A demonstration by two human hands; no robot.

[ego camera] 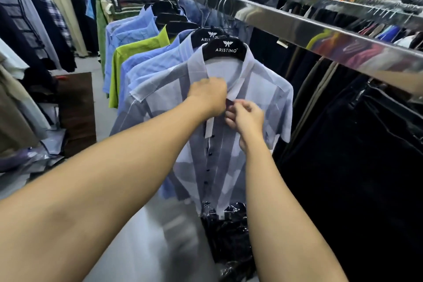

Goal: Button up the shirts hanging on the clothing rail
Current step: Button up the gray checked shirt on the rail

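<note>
Clothing shop aisle, pale grey floor running up the centre. A chrome clothing rail cuts from upper centre to the right edge, and dark trousers hang below it on the right. Blue shirts and a lime green shirt queue up at centre left. Front of the row, mid-frame, is the pale blue shirt on a black ARISTINO hanger, with dark buttons down its front. Just under the collar, the left hand curls round the shirt's front edge. The right hand, just beside it, pinches the opposite edge, and the two hands are nearly touching.
</note>
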